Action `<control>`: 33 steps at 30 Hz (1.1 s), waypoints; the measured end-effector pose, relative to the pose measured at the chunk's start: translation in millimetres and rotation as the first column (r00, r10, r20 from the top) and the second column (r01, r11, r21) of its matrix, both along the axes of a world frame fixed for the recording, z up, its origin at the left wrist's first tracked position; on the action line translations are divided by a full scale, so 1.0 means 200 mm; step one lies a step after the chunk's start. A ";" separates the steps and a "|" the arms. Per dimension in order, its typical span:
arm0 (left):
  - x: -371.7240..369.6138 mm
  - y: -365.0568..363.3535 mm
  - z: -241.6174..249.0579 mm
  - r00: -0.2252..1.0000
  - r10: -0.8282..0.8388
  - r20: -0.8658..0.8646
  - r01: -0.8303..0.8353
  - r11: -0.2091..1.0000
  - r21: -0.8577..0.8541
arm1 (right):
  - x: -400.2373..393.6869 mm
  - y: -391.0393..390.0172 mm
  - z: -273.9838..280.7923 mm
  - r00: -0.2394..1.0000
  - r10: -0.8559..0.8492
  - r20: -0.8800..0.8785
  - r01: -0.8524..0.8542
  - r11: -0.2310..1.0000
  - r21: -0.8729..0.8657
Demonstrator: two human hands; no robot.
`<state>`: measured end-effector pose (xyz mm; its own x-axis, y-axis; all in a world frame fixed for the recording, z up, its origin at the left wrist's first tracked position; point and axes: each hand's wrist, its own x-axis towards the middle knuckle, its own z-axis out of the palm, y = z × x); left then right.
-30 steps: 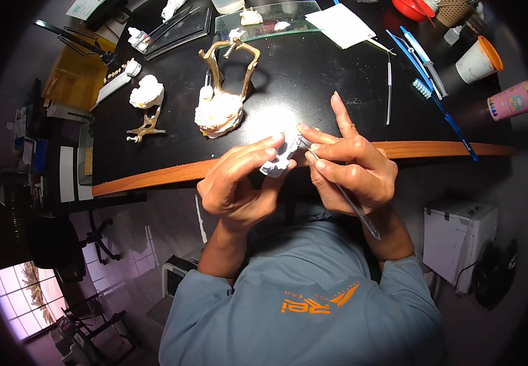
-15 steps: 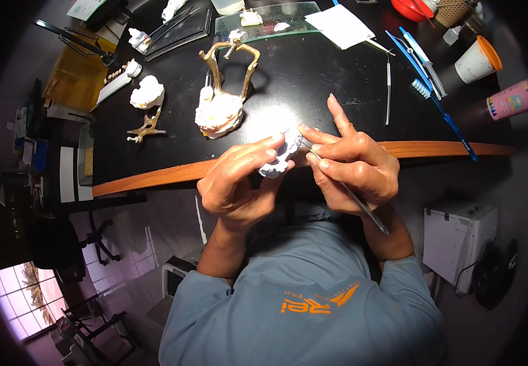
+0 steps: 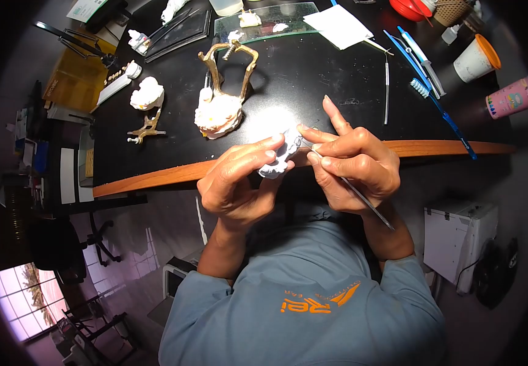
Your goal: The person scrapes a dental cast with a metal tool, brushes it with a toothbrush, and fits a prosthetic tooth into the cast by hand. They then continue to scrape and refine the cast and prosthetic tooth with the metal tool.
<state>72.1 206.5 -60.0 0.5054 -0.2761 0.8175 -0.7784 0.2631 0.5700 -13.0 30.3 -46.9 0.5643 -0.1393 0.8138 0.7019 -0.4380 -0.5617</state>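
Note:
A pale grey dental cast [image 3: 281,157] is held by my left hand [image 3: 239,177], its fingers on the upper left side and the thumb below. My right hand [image 3: 358,168] pinches a thin metal instrument [image 3: 361,198] between thumb and fingers, with one finger pointing up. The instrument's tip is at the right side of the cast, too small to make out, and its shaft slants down to the right. Both hands are in front of the table's wooden edge. Behind them a white cast with a brass articulator frame [image 3: 242,91] rests on the black table.
To the left lie another white cast [image 3: 147,93] and its brass arm [image 3: 148,127]. Farther back are a glass plate [image 3: 267,27] and white paper [image 3: 340,27]. On the right are a blue toothbrush [image 3: 438,107], a cup [image 3: 474,61] and a pink can [image 3: 511,99].
The lower end of the instrument in my right hand has shifted slightly to the right and up. The raised finger has tilted slightly left. My left hand still holds the cast.

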 end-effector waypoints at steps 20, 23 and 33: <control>-0.01 0.01 -0.01 0.984 -0.034 -0.175 0.029 0.999 -0.028 | 0.00 0.00 0.00 0.999 0.025 -0.025 -0.024 0.999 0.046; -0.02 0.04 0.02 0.980 -0.007 -0.200 0.025 0.996 0.090 | -0.01 0.00 0.00 0.999 0.034 -0.040 -0.033 0.999 0.034; -0.02 0.02 0.02 0.971 -0.030 -0.237 0.034 0.999 0.012 | -0.01 -0.01 0.01 0.998 0.024 -0.050 -0.025 1.000 -0.008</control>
